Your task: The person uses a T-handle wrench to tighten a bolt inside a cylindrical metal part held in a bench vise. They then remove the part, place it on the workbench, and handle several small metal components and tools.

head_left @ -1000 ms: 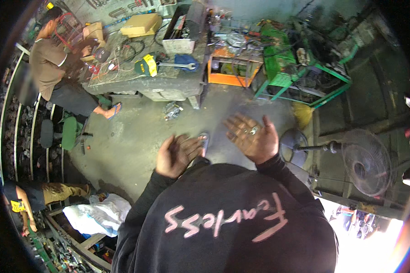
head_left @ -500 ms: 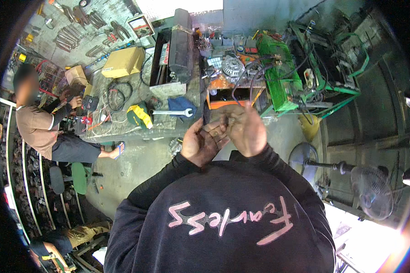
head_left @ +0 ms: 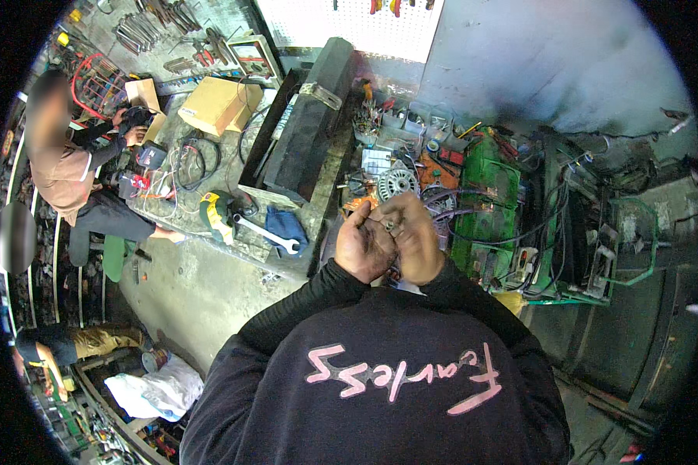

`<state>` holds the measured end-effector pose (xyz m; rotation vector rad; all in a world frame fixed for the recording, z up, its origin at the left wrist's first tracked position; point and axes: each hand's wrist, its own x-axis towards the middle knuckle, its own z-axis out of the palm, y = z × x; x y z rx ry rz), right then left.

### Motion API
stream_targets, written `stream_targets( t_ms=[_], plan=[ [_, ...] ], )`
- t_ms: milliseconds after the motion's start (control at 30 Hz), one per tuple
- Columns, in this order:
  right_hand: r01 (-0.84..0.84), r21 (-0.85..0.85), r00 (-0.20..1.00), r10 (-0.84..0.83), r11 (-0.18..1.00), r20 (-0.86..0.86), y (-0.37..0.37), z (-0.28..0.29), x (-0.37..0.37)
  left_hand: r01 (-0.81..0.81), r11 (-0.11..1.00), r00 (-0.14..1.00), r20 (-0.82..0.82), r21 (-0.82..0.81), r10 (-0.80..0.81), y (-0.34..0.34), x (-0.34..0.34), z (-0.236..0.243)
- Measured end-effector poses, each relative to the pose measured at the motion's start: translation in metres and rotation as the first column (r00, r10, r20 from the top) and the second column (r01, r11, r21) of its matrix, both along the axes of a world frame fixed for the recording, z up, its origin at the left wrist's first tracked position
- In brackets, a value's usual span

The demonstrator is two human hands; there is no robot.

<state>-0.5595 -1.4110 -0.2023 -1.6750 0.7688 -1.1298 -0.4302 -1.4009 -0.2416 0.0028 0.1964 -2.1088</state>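
Note:
My left hand (head_left: pixel 364 248) is held palm up in front of my chest, cupped, its thumb stretched upward. Small ring-shaped metal parts (head_left: pixel 388 225), nut-like in look, lie at its fingers; their exact kind is too small to make out. Close against it, my right hand (head_left: pixel 420 246) is smeared by motion, and its fingers reach over the left fingers. Just beyond both hands sits a round, slotted silver alternator housing (head_left: pixel 397 183) on the cluttered bench. Whether the right fingers pinch anything does not show.
To the left, a workbench (head_left: pixel 244 246) bears a large wrench (head_left: pixel 267 235), a blue cloth (head_left: pixel 288 226), a long black toolbox (head_left: pixel 310 124) and a cardboard box (head_left: pixel 221 105). A green metal frame with cables (head_left: pixel 485 205) stands right. A person (head_left: pixel 58 174) works at the far left.
My view has swung right and nearer the bench, so the alternator housing now lies just past my hands. The hands stay together, the right one still moving over the left.

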Motion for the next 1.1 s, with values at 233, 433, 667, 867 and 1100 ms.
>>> stream_targets(
  t_ms=[233, 433, 667, 867, 1100],
  plan=[
    [0.152, 0.633, 0.844, -0.433, 0.759, 0.316, -0.062, -0.026, -0.1, 0.053, 0.988, 0.947, 0.308, 0.148, -0.096, -0.064, -0.034, 0.002],
    [0.449, 0.703, 0.888, -0.361, 0.552, -0.284, -0.034, -0.101, -0.177, 0.236, 0.97, 0.935, 0.261, 0.049, -0.241, -0.125, -0.037, -0.039],
    [0.576, 0.749, 0.799, -0.418, 0.328, -0.431, 0.02, -0.157, -0.169, 0.336, 0.882, 0.366, 0.818, 0.33, -0.445, -0.195, -0.039, -0.174],
    [0.694, 0.633, 0.716, -0.23, 0.344, -0.66, 0.026, -0.162, -0.167, 0.264, 0.853, 0.174, 0.848, 0.45, -0.501, -0.239, -0.058, -0.237],
    [0.666, 0.723, 0.73, -0.356, 0.183, -0.583, 0.031, -0.182, -0.16, 0.209, 0.935, -0.085, 0.958, 0.285, -0.273, -0.277, -0.075, -0.243]
  ],
)
